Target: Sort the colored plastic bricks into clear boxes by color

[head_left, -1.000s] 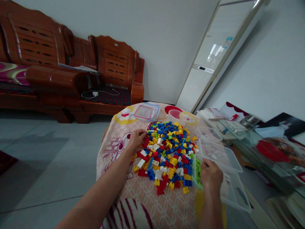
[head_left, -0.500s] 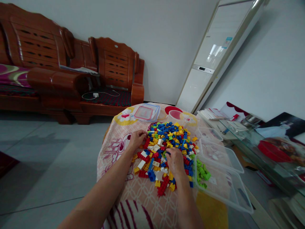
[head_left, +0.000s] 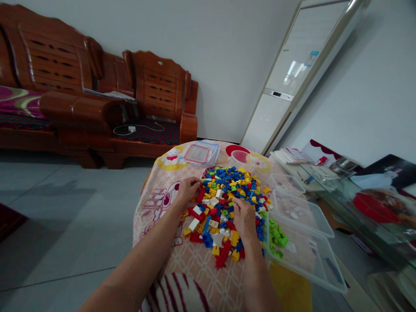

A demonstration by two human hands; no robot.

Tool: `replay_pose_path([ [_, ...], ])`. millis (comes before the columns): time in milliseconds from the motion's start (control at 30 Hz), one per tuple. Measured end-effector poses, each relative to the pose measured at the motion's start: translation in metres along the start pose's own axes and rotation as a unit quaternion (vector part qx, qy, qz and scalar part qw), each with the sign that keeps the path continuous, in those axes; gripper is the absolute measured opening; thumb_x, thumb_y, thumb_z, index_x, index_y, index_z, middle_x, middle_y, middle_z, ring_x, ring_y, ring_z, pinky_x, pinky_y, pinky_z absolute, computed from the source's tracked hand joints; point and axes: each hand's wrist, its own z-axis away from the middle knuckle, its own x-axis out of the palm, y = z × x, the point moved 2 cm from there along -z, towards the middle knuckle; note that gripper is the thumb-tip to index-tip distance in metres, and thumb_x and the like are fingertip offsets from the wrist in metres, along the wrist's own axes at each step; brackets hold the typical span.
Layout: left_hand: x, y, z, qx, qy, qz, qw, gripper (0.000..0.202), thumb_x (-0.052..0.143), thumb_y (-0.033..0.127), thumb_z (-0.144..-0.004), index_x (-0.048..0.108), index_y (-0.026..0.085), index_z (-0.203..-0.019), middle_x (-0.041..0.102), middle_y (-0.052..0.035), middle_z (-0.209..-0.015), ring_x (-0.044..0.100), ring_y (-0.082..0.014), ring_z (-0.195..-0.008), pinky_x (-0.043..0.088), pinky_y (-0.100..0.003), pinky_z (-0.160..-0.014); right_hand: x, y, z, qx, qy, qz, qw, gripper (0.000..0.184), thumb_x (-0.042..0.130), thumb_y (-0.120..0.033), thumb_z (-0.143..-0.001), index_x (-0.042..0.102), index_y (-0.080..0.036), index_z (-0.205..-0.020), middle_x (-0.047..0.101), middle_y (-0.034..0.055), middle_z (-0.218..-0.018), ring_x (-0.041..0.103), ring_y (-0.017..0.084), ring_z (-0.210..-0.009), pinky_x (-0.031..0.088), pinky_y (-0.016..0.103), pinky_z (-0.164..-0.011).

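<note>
A heap of mixed building bricks [head_left: 214, 224] in red, blue, yellow, white and green covers the middle of the round table. My right hand [head_left: 244, 216] is over the right part of the heap, thumb and fingers pinched on a small green brick [head_left: 231, 203]. At the heap's left edge, my left hand [head_left: 188, 190] rests with its fingers curled together beside red and yellow bricks; whatever they hold is hidden. Several loose green bricks [head_left: 277, 236] lie inside a clear plastic box [head_left: 312, 274] to the right of the heap.
More clear boxes [head_left: 320, 221] stand along the table's right edge. Flat lids [head_left: 196, 154] and a red round lid [head_left: 234, 149] lie at the back of the patterned tablecloth [head_left: 191, 255]. A glass-topped table [head_left: 344, 195] stands close on the right, a wooden sofa [head_left: 159, 95] behind.
My right hand has moved slightly right and lifted from among the bricks, now with a green brick at its fingertips. My left hand has stayed in place.
</note>
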Motion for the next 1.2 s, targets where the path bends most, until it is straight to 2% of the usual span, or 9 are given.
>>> replay_pose_path([
  [233,0.0,0.005,0.002,-0.012,0.004,-0.002,1.0,0.018,0.056,0.031,-0.068,0.066,0.017,-0.073,0.066,-0.0016,-0.063,0.06,-0.0157,-0.06,0.048,-0.026,-0.06,-0.05,0.031,0.028,0.062,0.085,-0.014,0.994,0.037,0.038,-0.025,-0.086,0.07,-0.014,-0.102,0.072,0.0123,-0.097,0.064,0.023,-0.09,0.045,0.032,-0.083],
  [433,0.0,0.0,0.001,-0.008,0.004,0.001,1.0,0.019,0.055,0.031,-0.07,0.066,0.017,-0.075,0.066,-0.0016,-0.063,0.06,-0.0155,-0.06,0.048,-0.025,-0.058,-0.085,0.076,0.055,0.13,0.12,0.106,0.979,0.04,0.038,-0.029,-0.083,0.071,-0.013,-0.1,0.072,0.014,-0.09,0.063,0.024,-0.079,0.044,0.032,-0.075],
  [533,0.001,-0.006,-0.002,-0.006,0.008,-0.002,1.0,0.02,0.055,0.032,-0.07,0.067,0.017,-0.076,0.065,-0.0013,-0.062,0.06,-0.0154,-0.06,0.047,-0.024,-0.057,-0.092,0.087,0.061,0.154,0.132,0.156,0.967,0.039,0.04,-0.03,-0.083,0.071,-0.013,-0.1,0.072,0.0143,-0.091,0.062,0.024,-0.079,0.042,0.032,-0.075],
  [600,0.002,-0.01,-0.004,-0.002,0.008,-0.005,1.0,0.021,0.055,0.032,-0.07,0.067,0.017,-0.077,0.065,-0.0012,-0.062,0.06,-0.0154,-0.06,0.047,-0.024,-0.057,-0.089,0.082,0.058,0.136,0.134,0.138,0.972,0.037,0.043,-0.031,-0.084,0.07,-0.013,-0.102,0.071,0.0142,-0.094,0.061,0.024,-0.084,0.042,0.033,-0.079],
  [700,0.002,-0.011,-0.005,0.001,0.006,-0.012,1.0,0.02,0.054,0.031,-0.07,0.067,0.017,-0.077,0.066,-0.0013,-0.063,0.06,-0.0156,-0.059,0.047,-0.025,-0.059,-0.071,0.057,0.046,0.059,0.115,0.06,0.99,0.034,0.045,-0.031,-0.086,0.071,-0.014,-0.099,0.07,0.0128,-0.097,0.06,0.024,-0.09,0.043,0.033,-0.084],
  [800,0.002,-0.008,-0.004,0.003,0.004,-0.026,1.0,0.019,0.053,0.029,-0.07,0.067,0.018,-0.076,0.067,-0.0016,-0.064,0.061,-0.016,-0.059,0.048,-0.026,-0.06,-0.043,0.024,0.028,-0.019,0.054,0.016,0.998,0.028,0.047,-0.025,-0.088,0.073,-0.018,-0.095,0.069,0.0102,-0.099,0.057,0.022,-0.094,0.042,0.032,-0.087],
  [900,0.001,-0.004,-0.004,0.003,0.004,-0.043,0.999,0.019,0.052,0.028,-0.07,0.067,0.018,-0.076,0.067,-0.0019,-0.064,0.062,-0.0166,-0.061,0.048,-0.026,-0.06,-0.013,-0.001,0.013,-0.061,-0.029,0.032,0.997,0.023,0.052,-0.017,-0.085,0.074,-0.021,-0.09,0.067,0.0083,-0.098,0.055,0.021,-0.095,0.04,0.031,-0.087],
  [1033,0.001,-0.005,-0.004,0.004,0.007,-0.066,0.998,0.02,0.052,0.028,-0.07,0.068,0.018,-0.076,0.068,-0.0022,-0.065,0.062,-0.017,-0.063,0.047,-0.026,-0.06,0.013,-0.01,0.003,-0.072,-0.111,0.087,0.987,0.021,0.054,-0.016,-0.085,0.074,-0.021,-0.087,0.066,0.0073,-0.092,0.053,0.02,-0.094,0.037,0.03,-0.085],
  [1200,0.001,-0.005,-0.005,0.004,0.017,-0.078,0.997,0.02,0.053,0.029,-0.071,0.069,0.018,-0.077,0.068,-0.0021,-0.066,0.062,-0.0167,-0.063,0.047,-0.025,-0.059,0.022,-0.01,-0.001,-0.086,-0.13,0.147,0.977,0.022,0.052,-0.015,-0.085,0.073,-0.02,-0.083,0.063,0.0088,-0.093,0.05,0.023,-0.097,0.035,0.032,-0.082],
])
